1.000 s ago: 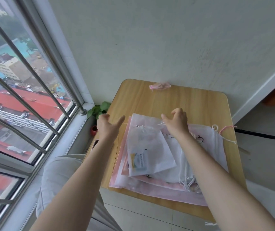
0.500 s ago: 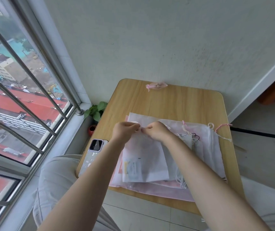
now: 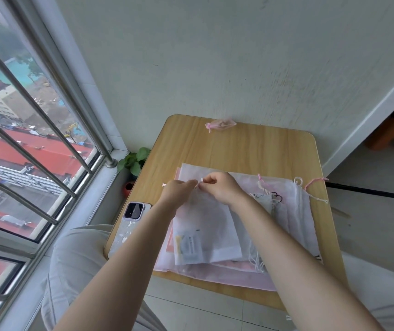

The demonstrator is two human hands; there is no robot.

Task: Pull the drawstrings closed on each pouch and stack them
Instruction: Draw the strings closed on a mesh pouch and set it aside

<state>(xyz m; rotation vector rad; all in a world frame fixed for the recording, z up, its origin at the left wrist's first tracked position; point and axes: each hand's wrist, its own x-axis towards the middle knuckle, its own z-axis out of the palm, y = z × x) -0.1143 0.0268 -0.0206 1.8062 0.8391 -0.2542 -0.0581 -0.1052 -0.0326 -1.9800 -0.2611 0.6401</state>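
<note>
- Wooden table [image 3: 239,149] stands against a pale wall, beside a barred window.
- Pile of sheer white and pink pouches [image 3: 294,218] lies flat on the table's near half.
- Top pouch [image 3: 205,225], white, rests on the pile's left side.
- Left hand [image 3: 176,191] and right hand [image 3: 219,187] meet at its far edge, fingertips pinching a white drawstring [image 3: 201,180].
- One small pink pouch [image 3: 219,123] lies apart at the far edge.
- Phone [image 3: 129,223] lies at the table's left edge.
</note>
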